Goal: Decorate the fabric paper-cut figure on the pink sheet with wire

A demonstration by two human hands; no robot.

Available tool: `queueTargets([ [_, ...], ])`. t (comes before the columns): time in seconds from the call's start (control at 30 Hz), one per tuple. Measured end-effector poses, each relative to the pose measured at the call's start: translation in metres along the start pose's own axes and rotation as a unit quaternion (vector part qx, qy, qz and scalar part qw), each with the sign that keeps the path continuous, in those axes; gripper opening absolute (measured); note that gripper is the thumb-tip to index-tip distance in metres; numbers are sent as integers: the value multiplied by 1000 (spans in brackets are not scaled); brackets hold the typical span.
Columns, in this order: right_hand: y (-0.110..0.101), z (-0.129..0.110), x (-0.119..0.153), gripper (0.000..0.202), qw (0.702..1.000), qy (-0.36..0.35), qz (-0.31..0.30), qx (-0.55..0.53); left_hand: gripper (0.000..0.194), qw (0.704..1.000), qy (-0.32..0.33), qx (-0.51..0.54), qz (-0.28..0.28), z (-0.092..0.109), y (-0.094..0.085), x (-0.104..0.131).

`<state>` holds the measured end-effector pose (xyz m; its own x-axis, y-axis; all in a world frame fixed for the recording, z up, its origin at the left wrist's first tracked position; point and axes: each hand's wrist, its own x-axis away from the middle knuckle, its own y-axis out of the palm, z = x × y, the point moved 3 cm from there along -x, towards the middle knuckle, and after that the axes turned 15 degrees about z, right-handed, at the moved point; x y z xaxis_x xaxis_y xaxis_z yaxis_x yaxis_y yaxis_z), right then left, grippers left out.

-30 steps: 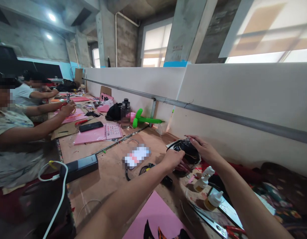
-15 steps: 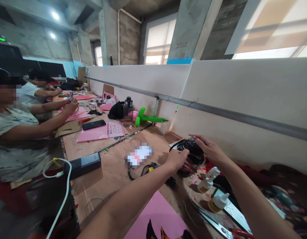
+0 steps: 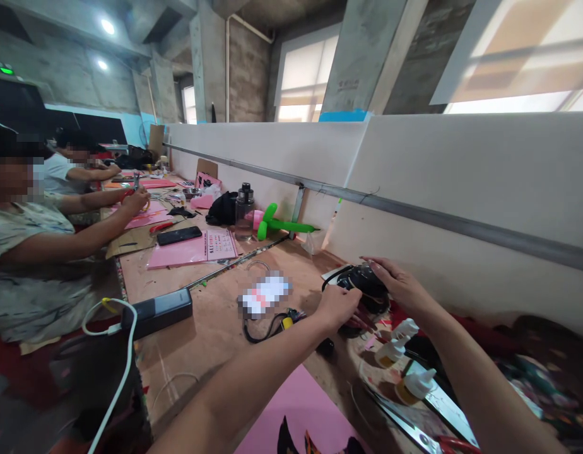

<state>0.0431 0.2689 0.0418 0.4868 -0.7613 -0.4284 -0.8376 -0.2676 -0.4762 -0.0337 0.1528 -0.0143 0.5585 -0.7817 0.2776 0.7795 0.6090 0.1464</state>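
At the back right of the table, a dark, glossy, rounded object (image 3: pixel 365 279) with a black loop or strap sits between my hands; its exact kind I cannot make out. My left hand (image 3: pixel 339 307) is closed at its near left side, fingers bent against it. Over its right side curves my right hand (image 3: pixel 394 282), gripping the top with the fingertips. The object's lower part is mostly hidden by my left hand. Small white-capped glue bottles (image 3: pixel 416 384) stand just below my right forearm. Pink sheets with black cut shapes (image 3: pixel 291 407) lie under my left forearm.
A lit phone (image 3: pixel 265 294), a black cable with a yellow tag (image 3: pixel 286 323) and a power bank (image 3: pixel 161 313) lie to the left. Scissors (image 3: pixel 421 435) rest at the lower right. Behind stand a water bottle (image 3: pixel 245 213) and green balloon (image 3: pixel 291 226). Two people sit at left.
Both hands stay at the dark object with very little movement. The view has shifted slightly.
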Motion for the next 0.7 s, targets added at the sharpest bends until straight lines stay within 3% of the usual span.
queueTargets([
  [0.43, 1, -2, 3, 50, 1000, -8, 7, -14, 35, 997, 12, 27, -65, -15, -11, 9],
  [0.7, 2, -4, 6, 52, 1000, 6, 2, -18, 33, 1000, -15, -15, -14, -3, -10, 5],
])
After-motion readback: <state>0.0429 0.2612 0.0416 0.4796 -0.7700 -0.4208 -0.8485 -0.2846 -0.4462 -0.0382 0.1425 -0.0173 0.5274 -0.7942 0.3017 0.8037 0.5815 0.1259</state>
